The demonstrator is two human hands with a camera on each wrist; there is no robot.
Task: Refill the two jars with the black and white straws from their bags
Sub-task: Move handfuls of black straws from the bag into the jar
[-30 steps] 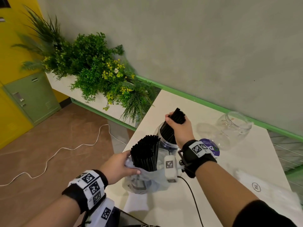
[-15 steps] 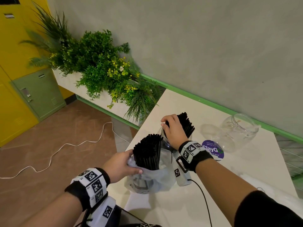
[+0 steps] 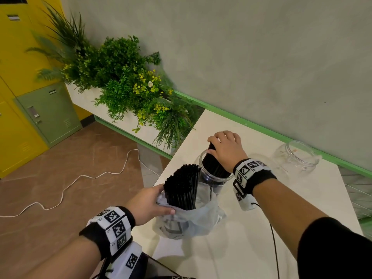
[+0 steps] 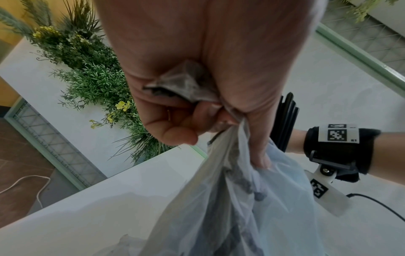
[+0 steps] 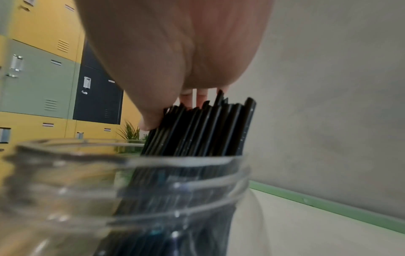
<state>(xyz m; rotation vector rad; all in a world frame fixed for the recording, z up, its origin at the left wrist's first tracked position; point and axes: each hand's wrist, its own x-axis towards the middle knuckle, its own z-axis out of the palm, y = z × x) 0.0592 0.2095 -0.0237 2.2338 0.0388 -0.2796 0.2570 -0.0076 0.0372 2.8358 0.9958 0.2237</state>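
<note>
A clear jar [image 3: 216, 179] stands upright on the white table [image 3: 281, 208] with a bundle of black straws [image 3: 213, 164] in it, tops above the rim. My right hand [image 3: 223, 146] sits over those tops; in the right wrist view the thumb and fingers of the right hand [image 5: 170, 111] hold the bundle of straws [image 5: 197, 131] above the jar's [image 5: 153, 190] mouth. Beside the jar, a thin plastic bag [image 3: 191, 222] holds more black straws [image 3: 181, 186] upright. My left hand [image 3: 157, 200] grips the bag's rim; the left hand [image 4: 197, 124] has the plastic of the bag [image 4: 241, 207] bunched in its fist.
A second clear jar [image 3: 298, 158] lies on its side, empty, at the back right near the grey wall. A planter of green plants [image 3: 128, 93] stands against the table's left corner. The table's left edge is just beside my left hand. A white cable [image 3: 80, 178] runs across the floor.
My right hand has lowered the bundle of black straws deeper into the jar and now sits over their tops. The left hand still holds the bag in the same place.
</note>
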